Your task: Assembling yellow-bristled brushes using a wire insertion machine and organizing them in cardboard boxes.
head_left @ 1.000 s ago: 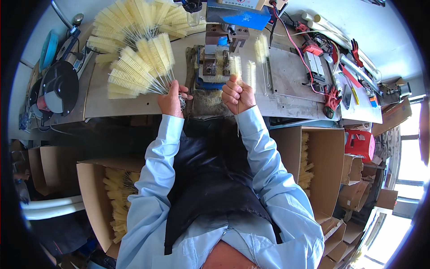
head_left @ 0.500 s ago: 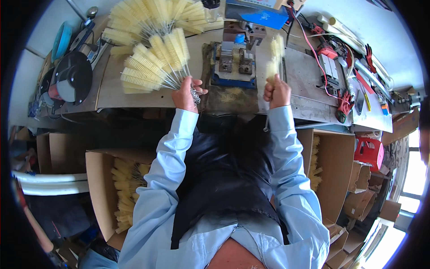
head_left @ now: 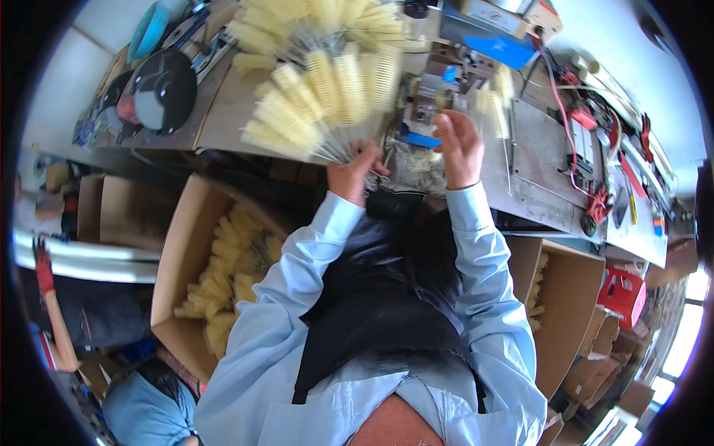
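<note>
My left hand (head_left: 355,175) is closed round the wire handles of several pale yellow bottle brushes (head_left: 316,100), whose bristle heads fan out up and to the left. The looped wire ends poke out below its fingers. My right hand (head_left: 461,145) holds nothing, its fingers apart and slightly blurred, raised over the table's front edge. Just right of it, a few loose brushes (head_left: 492,104) lie on the tabletop, their thin wire handles pointing toward me. A metal clamping fixture (head_left: 425,100) with a blue base stands between the two hands, partly covered by the right fingers.
A big pile of brushes (head_left: 320,22) spreads across the back. Cardboard boxes holding brushes stand at my left (head_left: 167,312) and right (head_left: 569,320). A round black-and-grey machine (head_left: 167,89) is at the table's left; pliers (head_left: 597,204) lie right. A person's red-gloved hand (head_left: 43,271) shows far left.
My right hand has let go of the brushes it held, which now lie on the table, and its fingers have opened. The view has swung left; my left hand still grips its bunch.
</note>
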Action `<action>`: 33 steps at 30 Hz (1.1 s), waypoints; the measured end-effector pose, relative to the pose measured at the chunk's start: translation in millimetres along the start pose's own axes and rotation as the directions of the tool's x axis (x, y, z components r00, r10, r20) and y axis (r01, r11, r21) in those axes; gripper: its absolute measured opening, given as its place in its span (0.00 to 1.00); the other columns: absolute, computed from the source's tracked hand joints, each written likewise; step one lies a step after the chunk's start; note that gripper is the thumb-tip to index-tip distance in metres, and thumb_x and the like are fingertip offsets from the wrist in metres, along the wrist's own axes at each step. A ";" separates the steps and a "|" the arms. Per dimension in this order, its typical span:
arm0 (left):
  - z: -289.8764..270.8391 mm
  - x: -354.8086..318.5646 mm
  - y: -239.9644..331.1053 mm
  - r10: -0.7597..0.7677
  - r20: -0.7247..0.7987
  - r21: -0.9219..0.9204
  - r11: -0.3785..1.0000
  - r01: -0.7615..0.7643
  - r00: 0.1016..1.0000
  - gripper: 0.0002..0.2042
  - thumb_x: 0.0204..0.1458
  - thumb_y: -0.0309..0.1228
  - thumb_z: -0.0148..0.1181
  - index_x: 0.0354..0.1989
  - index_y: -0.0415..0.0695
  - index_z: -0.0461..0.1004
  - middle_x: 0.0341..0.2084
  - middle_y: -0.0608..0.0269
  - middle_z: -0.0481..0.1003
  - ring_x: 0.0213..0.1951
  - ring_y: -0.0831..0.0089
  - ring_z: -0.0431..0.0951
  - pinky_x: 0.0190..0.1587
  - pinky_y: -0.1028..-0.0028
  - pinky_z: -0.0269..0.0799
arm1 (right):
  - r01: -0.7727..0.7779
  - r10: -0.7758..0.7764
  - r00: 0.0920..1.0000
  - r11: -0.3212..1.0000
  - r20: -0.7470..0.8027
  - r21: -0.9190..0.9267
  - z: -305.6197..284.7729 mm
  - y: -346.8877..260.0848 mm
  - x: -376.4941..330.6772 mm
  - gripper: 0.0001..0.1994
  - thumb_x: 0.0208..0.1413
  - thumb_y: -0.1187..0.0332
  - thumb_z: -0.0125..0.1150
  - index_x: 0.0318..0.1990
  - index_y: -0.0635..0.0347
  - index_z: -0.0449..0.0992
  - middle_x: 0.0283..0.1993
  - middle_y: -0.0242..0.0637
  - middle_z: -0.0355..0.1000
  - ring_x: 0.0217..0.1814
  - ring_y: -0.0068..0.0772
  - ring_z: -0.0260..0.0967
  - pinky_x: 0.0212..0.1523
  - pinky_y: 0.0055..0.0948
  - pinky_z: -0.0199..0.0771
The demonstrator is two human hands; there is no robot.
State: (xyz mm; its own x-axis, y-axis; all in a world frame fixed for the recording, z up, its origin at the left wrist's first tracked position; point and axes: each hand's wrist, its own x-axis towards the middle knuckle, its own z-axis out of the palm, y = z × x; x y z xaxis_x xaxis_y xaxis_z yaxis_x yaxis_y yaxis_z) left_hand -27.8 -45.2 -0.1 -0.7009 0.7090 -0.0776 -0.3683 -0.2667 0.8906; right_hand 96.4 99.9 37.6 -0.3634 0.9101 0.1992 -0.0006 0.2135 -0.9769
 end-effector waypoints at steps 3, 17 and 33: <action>16.0 -25.2 0.9 -0.057 0.085 -0.002 0.998 0.057 0.995 0.06 0.54 0.26 0.61 0.32 0.35 0.74 0.24 0.59 0.74 0.22 0.71 0.77 0.28 0.71 0.76 | -0.049 0.043 0.983 0.998 0.176 0.032 33.1 -14.8 -4.0 0.16 0.60 0.60 0.62 0.38 0.69 0.74 0.27 0.37 0.74 0.26 0.22 0.72 0.25 0.22 0.71; -21.8 -50.1 12.2 -0.172 -0.151 -0.101 0.982 0.158 0.974 0.13 0.60 0.36 0.58 0.38 0.36 0.71 0.26 0.53 0.77 0.25 0.65 0.80 0.28 0.67 0.79 | -0.407 0.362 0.912 0.856 0.192 0.317 27.4 -0.2 -38.9 0.23 0.67 0.51 0.49 0.40 0.68 0.75 0.19 0.30 0.64 0.11 0.17 0.52 0.11 0.20 0.50; 2.6 14.3 3.4 -0.191 -0.131 -0.113 0.978 0.177 0.973 0.15 0.61 0.39 0.55 0.43 0.36 0.69 0.24 0.55 0.75 0.21 0.67 0.78 0.24 0.69 0.77 | -0.618 0.511 0.785 0.618 0.349 0.485 28.8 -0.8 21.7 0.28 0.67 0.46 0.41 0.46 0.69 0.69 0.28 0.40 0.71 0.18 0.28 0.63 0.17 0.30 0.64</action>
State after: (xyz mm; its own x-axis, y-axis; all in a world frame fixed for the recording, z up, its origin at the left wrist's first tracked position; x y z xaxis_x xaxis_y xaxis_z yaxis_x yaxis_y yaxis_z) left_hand -37.6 -34.2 3.0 -0.6915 0.6554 -0.3039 -0.5527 -0.2092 0.8067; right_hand 61.7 109.3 40.5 -0.6110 0.6998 -0.3700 -0.2278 -0.6031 -0.7644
